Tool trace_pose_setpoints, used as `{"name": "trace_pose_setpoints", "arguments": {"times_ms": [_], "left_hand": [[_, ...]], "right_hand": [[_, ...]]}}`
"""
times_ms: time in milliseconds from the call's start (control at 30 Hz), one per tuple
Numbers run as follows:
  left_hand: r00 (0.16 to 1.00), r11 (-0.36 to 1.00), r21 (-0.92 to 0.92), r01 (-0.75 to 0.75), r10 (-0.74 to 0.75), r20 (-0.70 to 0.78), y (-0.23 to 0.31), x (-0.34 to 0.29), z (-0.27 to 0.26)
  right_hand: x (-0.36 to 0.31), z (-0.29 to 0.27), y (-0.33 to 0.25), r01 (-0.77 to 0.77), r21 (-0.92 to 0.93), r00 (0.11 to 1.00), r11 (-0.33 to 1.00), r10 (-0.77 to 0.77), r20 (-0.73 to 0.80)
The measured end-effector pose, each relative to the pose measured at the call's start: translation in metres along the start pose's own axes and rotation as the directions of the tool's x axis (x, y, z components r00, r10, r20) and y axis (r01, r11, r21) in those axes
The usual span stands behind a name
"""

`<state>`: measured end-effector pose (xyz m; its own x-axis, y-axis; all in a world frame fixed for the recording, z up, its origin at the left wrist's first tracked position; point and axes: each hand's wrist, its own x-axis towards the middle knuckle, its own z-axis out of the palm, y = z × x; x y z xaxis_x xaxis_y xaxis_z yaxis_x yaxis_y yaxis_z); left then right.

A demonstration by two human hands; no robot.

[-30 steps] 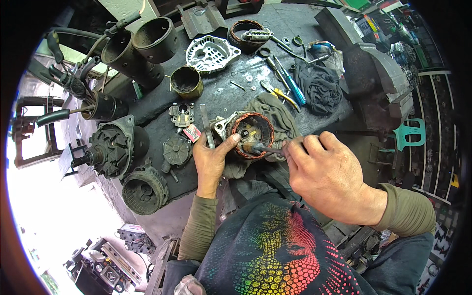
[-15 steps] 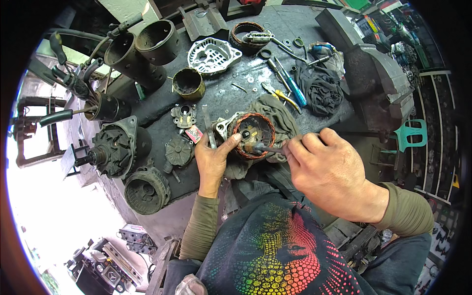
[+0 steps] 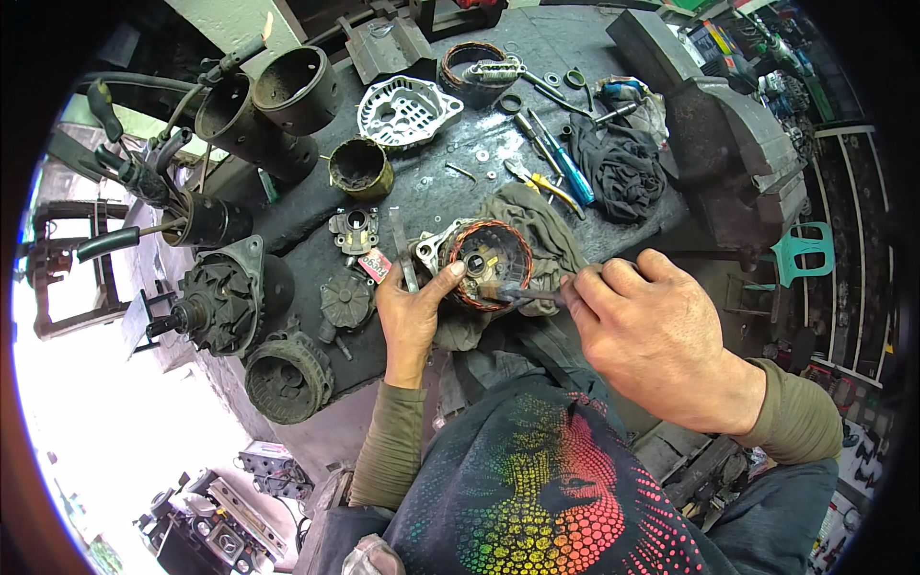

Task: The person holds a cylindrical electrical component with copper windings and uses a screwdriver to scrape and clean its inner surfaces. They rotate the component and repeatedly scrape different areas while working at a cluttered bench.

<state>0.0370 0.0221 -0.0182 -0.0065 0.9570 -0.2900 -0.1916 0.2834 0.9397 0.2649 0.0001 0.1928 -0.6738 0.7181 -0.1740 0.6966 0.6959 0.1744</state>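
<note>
Near the bench's front edge, an alternator housing (image 3: 430, 245) with a ring of copper windings (image 3: 526, 251) lies tilted with its hollow facing me. My left hand (image 3: 410, 311) grips its left side, thumb over the rim and fingers mostly hidden. A flat metal bar (image 3: 402, 251) sticks up beside these fingers; whether they touch it I cannot tell. My right hand (image 3: 652, 331) is closed round a slim dark-handled brush (image 3: 522, 293), whose tip reaches inside the ring at its lower part. Under and behind the housing is a crumpled grey-green rag (image 3: 537, 230).
Left of my hands lie a brush-holder-like metal part (image 3: 355, 232), a round grey part (image 3: 347, 302) and an alternator (image 3: 225, 292). Farther back are a pale slotted cover (image 3: 407, 113), a brass-coloured cylinder (image 3: 361, 169), pliers (image 3: 544, 187) and a blue-handled screwdriver (image 3: 572, 175). A vise (image 3: 733, 144) stands right.
My right hand has shifted slightly right with the brush, its tip still inside the ring. My left hand keeps its hold on the housing. The whole view has shifted a little.
</note>
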Motion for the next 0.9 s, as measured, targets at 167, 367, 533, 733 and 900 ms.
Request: {"name": "trace_pose_setpoints", "arguments": {"times_ms": [167,367,533,733,900], "left_hand": [[1.000,1.000,-0.002,0.011,-0.011,0.002,-0.001,-0.001,0.000],[1.000,1.000,-0.004,-0.001,0.001,-0.003,-0.003,0.000,0.000],[1.000,1.000,0.017,-0.002,0.002,-0.013,-0.003,-0.001,0.001],[1.000,0.999,0.040,-0.020,0.021,-0.020,0.001,-0.004,0.004],[0.999,0.999,0.012,-0.031,0.031,-0.019,0.000,-0.007,0.007]], "right_hand": [[0.002,0.001,0.000,0.008,0.001,1.000,1.000,-0.008,-0.012],[0.005,0.003,-0.001,0.020,-0.008,1.000,1.000,-0.020,-0.008],[0.005,0.005,-0.004,0.028,0.006,1.000,1.000,-0.028,-0.009],[0.007,0.004,-0.019,0.011,-0.024,0.999,1.000,-0.010,0.037],[0.009,0.002,-0.024,0.029,-0.023,0.991,0.999,-0.026,0.128]]}}
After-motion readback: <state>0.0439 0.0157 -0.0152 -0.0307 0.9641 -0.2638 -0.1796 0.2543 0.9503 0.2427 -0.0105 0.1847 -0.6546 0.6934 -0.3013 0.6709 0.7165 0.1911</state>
